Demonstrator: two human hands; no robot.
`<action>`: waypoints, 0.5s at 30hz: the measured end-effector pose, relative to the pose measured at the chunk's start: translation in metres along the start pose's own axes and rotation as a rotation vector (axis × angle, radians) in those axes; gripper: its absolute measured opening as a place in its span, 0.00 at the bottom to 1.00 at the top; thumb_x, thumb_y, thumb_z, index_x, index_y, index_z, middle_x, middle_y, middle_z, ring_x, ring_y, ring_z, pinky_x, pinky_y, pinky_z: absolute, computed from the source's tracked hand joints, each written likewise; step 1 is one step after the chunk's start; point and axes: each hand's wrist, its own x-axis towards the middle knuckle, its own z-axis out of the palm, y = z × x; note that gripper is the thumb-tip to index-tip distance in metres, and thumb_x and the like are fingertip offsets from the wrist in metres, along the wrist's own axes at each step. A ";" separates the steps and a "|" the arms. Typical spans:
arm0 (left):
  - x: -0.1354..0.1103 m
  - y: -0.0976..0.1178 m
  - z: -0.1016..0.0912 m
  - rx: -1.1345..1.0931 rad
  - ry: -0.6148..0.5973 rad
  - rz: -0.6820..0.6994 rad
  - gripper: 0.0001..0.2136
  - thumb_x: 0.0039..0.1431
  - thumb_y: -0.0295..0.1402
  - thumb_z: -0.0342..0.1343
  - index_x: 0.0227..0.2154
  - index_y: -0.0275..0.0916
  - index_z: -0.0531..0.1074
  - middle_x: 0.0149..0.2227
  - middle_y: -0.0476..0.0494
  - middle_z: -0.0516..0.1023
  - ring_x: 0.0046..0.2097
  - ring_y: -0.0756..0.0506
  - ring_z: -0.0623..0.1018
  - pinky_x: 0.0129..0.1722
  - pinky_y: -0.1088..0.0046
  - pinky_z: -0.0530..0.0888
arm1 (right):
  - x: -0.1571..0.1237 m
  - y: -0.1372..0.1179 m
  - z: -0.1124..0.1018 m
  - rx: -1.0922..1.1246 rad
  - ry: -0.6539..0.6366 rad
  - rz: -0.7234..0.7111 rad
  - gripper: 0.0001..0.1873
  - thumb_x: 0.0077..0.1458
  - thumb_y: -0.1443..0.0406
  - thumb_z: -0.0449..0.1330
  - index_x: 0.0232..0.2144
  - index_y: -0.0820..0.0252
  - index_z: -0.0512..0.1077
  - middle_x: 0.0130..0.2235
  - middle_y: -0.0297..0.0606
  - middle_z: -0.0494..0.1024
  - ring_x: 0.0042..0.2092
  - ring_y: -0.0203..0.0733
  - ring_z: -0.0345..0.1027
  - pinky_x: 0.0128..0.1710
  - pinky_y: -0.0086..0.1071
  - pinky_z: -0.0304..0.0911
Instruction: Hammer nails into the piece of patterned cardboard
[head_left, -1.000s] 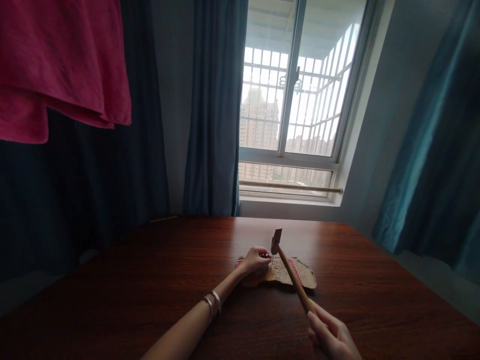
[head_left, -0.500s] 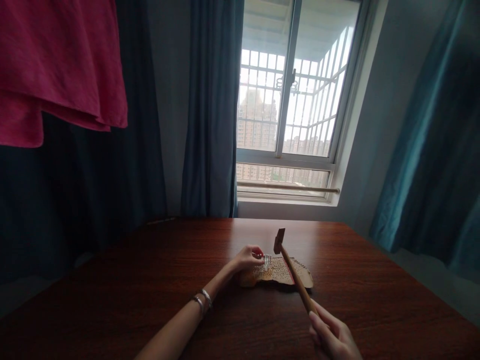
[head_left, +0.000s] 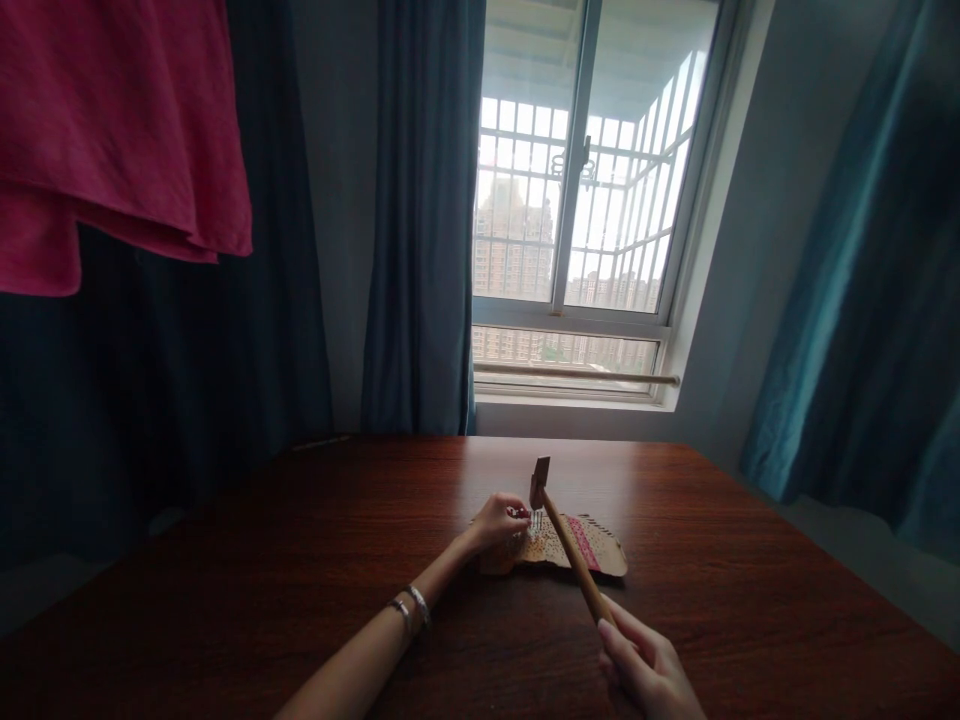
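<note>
A hammer with a wooden handle [head_left: 576,558] is gripped near the handle's end by my right hand [head_left: 646,662]. Its dark head [head_left: 539,482] is raised just above several thin upright metal prongs [head_left: 536,519], perhaps nails. My left hand [head_left: 501,520] is closed in a pinch right beside these prongs; what its fingertips hold is too small to make out. Under them lies a tan, ragged-edged piece of board or leather [head_left: 611,558], dotted with many small holes. A pink-red band [head_left: 583,543] crosses it, partly behind the handle, and short dark marks line its far right edge.
The brown wooden table [head_left: 360,500] reaches back to a barred window [head_left: 570,200]. Blue curtains [head_left: 424,220] hang beside the window, and a pink cloth [head_left: 127,140] hangs at the upper left. A thin stick-like object [head_left: 321,442] lies at the table's far left edge.
The hammer and my right hand have shifted left, bringing the head over the prongs. More of the pink-red band now shows. My left hand stays almost in place.
</note>
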 end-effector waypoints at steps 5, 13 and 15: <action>-0.001 0.002 0.000 -0.016 -0.009 -0.021 0.09 0.46 0.34 0.56 0.25 0.32 0.76 0.26 0.45 0.77 0.30 0.49 0.74 0.32 0.77 0.69 | 0.002 0.002 0.002 -0.005 -0.009 0.001 0.36 0.34 0.51 0.66 0.44 0.65 0.70 0.17 0.26 0.59 0.19 0.26 0.52 0.17 0.20 0.46; -0.004 0.008 -0.001 -0.014 0.010 -0.037 0.10 0.45 0.35 0.56 0.24 0.32 0.76 0.26 0.46 0.77 0.30 0.49 0.73 0.32 0.77 0.69 | -0.001 0.003 0.005 -0.041 0.003 -0.019 0.37 0.33 0.49 0.66 0.44 0.67 0.71 0.17 0.27 0.60 0.18 0.26 0.51 0.17 0.21 0.45; -0.005 0.008 -0.001 -0.005 0.021 -0.033 0.10 0.45 0.35 0.56 0.24 0.32 0.75 0.26 0.45 0.77 0.30 0.49 0.73 0.31 0.78 0.68 | -0.002 0.002 0.007 -0.053 0.022 -0.042 0.39 0.32 0.49 0.66 0.44 0.68 0.70 0.17 0.27 0.60 0.18 0.26 0.51 0.17 0.21 0.45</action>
